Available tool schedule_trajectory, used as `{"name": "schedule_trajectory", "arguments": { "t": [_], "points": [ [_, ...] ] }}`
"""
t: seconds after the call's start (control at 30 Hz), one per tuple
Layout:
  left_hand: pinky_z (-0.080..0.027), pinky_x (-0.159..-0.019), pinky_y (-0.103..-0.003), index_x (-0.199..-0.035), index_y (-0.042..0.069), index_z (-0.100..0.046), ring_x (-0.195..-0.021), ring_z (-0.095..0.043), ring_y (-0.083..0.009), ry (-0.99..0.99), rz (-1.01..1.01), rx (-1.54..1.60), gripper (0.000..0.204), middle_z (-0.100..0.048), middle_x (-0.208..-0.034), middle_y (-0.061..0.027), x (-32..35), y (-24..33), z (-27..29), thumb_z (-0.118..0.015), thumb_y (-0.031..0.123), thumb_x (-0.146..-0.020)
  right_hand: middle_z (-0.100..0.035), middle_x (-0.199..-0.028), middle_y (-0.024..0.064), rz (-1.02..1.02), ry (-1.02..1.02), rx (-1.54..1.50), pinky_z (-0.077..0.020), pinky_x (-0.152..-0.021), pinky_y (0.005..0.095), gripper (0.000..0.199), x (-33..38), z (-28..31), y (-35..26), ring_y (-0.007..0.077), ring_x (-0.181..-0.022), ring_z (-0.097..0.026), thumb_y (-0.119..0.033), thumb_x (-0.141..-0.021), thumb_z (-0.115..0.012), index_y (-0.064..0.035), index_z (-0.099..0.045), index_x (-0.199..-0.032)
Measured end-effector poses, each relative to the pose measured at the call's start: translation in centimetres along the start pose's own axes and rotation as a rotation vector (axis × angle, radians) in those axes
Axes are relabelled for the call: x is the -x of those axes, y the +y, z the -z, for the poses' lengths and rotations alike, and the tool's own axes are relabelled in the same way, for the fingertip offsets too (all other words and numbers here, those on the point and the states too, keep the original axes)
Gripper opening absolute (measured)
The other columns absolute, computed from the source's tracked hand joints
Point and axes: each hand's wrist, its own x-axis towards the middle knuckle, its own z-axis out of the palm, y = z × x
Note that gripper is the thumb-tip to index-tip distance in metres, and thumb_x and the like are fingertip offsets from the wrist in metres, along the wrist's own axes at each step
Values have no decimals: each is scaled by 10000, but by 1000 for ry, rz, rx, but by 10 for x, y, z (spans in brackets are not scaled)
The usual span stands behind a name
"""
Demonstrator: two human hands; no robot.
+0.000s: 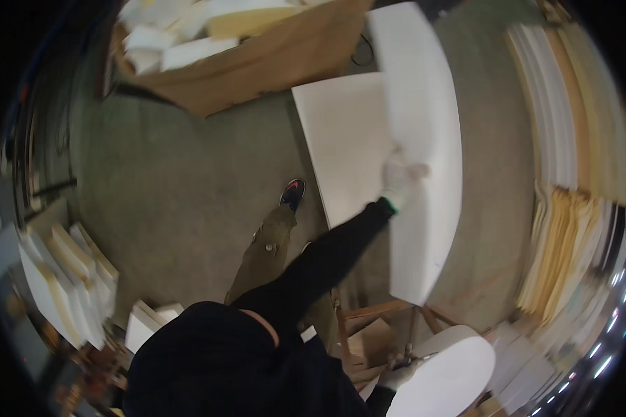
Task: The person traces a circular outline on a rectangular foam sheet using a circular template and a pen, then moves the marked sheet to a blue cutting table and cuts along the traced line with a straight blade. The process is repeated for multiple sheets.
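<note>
My left arm in a black sleeve reaches across to the right. My left hand [403, 177], in a pale glove with a green cuff and blurred by motion, grips a long white foam slab [424, 97] with a curved far edge. Behind it is a flat off-white sheet [344, 132]. At the lower right, my right hand [396, 375], also gloved, is closed on a small dark metal tool [412, 361] that looks like a spray gun. A rounded white foam piece [452, 375] lies right beside that hand.
A large brown cardboard box [278, 66] of foam offcuts stands ahead. Stacked foam sheets [563, 111] line the right side, with yellowish folded sheets [560, 250] nearer. More foam slabs [62, 278] lean at left. A wooden frame [375, 311] is below the long slab.
</note>
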Motion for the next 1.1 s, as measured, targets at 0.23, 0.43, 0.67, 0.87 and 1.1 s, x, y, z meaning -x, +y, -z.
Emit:
{"name": "schedule_trajectory", "arguments": {
  "t": [0.23,0.43,0.67,0.87,1.1],
  "points": [
    [-536,-841,-302,-1193,-80,-579,-931,-666,-182,-27,-48,557,527,-695,-1078,-118,170,204,93,-687,-50,-678,-489,-595,-30,-38,-366,-119,-217,-394,211,681,-12,-25,-60,48,-439,-274,-613,-1000,-447,-7,-570,-1285],
    [-514,-849,-267,-1267,-60,-550,-941,-637,-130,118,-354,594,594,-667,-1090,-73,286,313,256,-643,-116,-684,-597,-1359,240,80,-688,-172,-167,-380,192,447,-19,-44,-25,45,-426,-253,-556,-1013,-455,-151,-487,-828],
    [-520,-825,-286,-1257,-57,-538,-932,-637,-145,406,-809,691,527,-660,-1107,-83,446,378,433,-609,-38,-736,-659,-948,86,180,-1032,157,-271,-402,266,524,72,-65,-39,94,-438,-331,-635,-955,-509,-136,-618,-841],
    [-544,-777,-313,-1217,-55,-545,-906,-638,-153,787,-1142,684,421,-662,-1056,-110,589,398,600,-613,60,-818,-658,-1290,146,177,-1237,176,-205,-387,186,435,213,-131,34,54,-458,-316,-550,-1020,-450,-144,-522,-881],
    [-597,-759,-393,-1049,-64,-594,-854,-679,-289,1183,-1430,879,376,-645,-985,-165,719,330,737,-584,156,-744,-704,-1197,109,196,-1556,419,-309,-456,181,363,372,-163,114,78,-526,-450,-528,-988,-526,-173,-556,-915]
  ]
}}
